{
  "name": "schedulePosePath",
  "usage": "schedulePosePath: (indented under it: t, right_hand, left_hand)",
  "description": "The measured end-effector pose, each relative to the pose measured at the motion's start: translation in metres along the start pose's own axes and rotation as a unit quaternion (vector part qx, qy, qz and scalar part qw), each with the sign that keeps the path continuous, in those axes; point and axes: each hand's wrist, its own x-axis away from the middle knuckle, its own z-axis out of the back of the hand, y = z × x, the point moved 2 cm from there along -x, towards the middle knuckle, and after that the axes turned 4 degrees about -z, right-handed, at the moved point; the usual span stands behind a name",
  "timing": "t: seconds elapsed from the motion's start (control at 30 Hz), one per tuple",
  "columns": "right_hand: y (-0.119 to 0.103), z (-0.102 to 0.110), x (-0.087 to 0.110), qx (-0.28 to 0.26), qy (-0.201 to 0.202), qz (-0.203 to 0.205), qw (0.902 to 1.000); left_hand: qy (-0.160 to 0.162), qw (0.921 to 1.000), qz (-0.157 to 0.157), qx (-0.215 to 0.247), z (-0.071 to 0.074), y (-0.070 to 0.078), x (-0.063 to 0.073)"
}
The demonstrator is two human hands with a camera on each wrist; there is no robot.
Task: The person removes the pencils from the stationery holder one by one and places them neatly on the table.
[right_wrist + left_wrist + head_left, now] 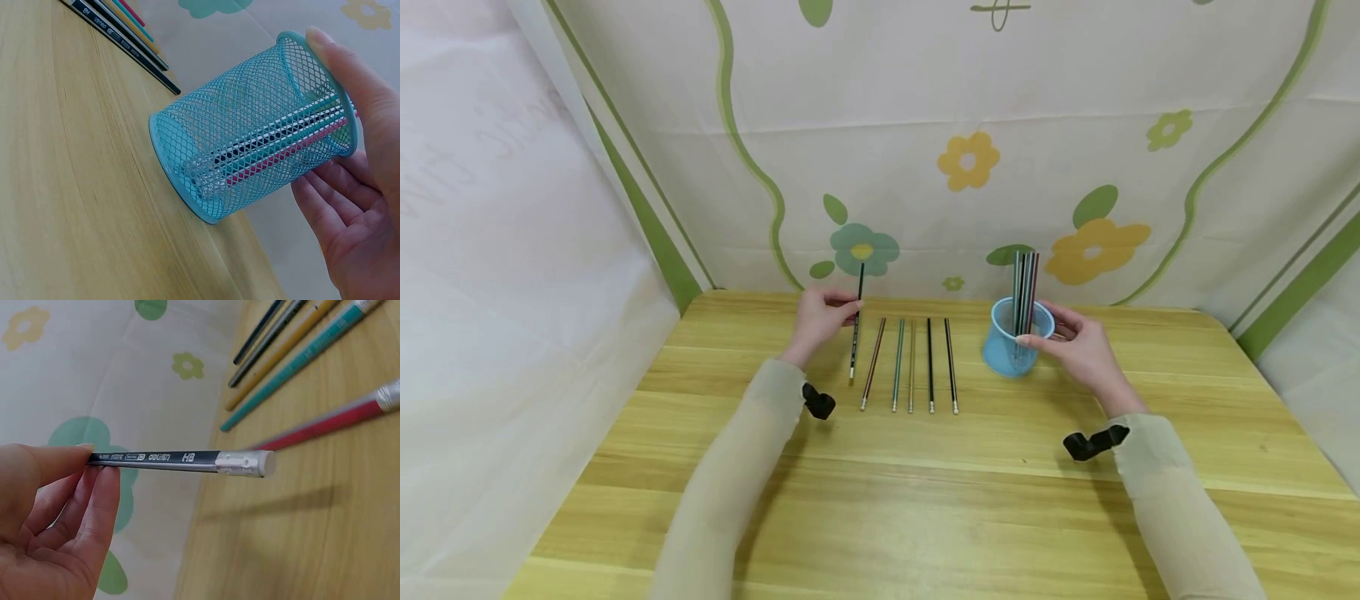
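My left hand pinches a black pencil between thumb and fingers. White lettering with "HB" shows near its silver ferrule and white eraser, which points toward me. The pencil is held above the table, and its shadow falls on the wood in the left wrist view. My right hand grips a light-blue mesh pencil cup at its right side, thumb at the rim and fingers behind the wall. Several pencils stand in the cup, eraser ends down, dark, green and red among them.
Between the hands several pencils lie side by side on the wooden table: a red pencil, a green pencil, a yellow pencil and black pencils. A flower-patterned cloth hangs behind the table's far edge.
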Motion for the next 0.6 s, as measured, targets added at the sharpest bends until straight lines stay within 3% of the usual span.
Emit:
schedulePosePath:
  t: [0.27,0.6]
  right_hand:
    - [-0.001,0.000,0.001,0.003,0.000,-0.003,1.0000]
    - [0.001,0.001,0.000,0.006,-0.001,-0.006,1.0000]
  left_hand:
    - [-0.042,0.9965,0.067,-0.028,0.010,-0.019,0.007]
    - [-0.088,0.9874,0.099,-0.087,0.009,-0.041,0.009]
